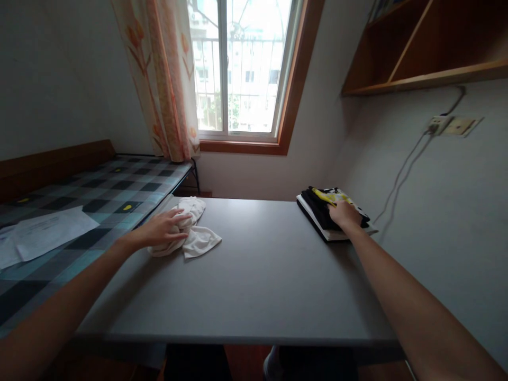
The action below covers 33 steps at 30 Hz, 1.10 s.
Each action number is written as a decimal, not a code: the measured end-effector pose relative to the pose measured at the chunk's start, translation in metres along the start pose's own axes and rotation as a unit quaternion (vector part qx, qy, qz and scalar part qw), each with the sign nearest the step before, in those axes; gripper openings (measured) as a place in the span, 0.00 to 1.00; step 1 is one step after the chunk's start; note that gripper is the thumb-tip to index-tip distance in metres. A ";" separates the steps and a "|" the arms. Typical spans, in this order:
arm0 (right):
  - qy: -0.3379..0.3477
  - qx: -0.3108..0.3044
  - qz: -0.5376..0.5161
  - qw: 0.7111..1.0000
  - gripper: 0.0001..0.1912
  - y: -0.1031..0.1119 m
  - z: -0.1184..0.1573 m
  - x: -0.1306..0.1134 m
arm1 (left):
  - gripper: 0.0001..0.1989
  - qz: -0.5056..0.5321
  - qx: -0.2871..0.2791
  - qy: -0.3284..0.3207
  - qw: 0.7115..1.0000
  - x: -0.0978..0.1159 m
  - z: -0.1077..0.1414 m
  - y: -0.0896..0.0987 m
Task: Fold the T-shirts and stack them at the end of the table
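Observation:
A crumpled white garment (194, 209) lies on the left side of the grey table (254, 286), one flap of it spread toward the middle. My left hand (169, 230) rests on this garment with its fingers apart. Over at the far right of the table is a stack of folded clothes (317, 214) in black and white. On top of the stack lies a folded garment with yellow, black and white patterning (325, 196). My right hand (345, 214) is closed at that top garment, its fingertips partly hidden against the cloth.
Left of the table stands a bed with a checked cover (119, 196), and papers (47, 235) lie on it. A curtain (170, 79) hangs beside the window (246, 69). Wooden shelves (428, 79) and a socket with cables (436, 126) are on the right wall.

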State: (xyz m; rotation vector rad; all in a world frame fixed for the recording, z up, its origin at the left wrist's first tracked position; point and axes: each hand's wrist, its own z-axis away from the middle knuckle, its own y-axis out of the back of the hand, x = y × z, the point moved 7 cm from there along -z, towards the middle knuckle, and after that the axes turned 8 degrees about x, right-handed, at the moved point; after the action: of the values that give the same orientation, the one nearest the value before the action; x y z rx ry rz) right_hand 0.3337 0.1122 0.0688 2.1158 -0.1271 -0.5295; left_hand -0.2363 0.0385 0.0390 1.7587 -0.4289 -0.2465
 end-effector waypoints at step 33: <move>0.049 0.050 -0.301 0.951 0.19 -0.021 0.092 -0.136 | 0.22 0.090 0.147 -0.121 0.978 0.163 -0.048 -0.055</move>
State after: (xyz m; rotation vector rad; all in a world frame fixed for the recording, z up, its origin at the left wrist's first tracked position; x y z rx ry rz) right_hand 0.1703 0.0928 0.0512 2.2648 0.5782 -0.7783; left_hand -0.0612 0.0239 0.0074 1.9720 -0.8316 -0.2797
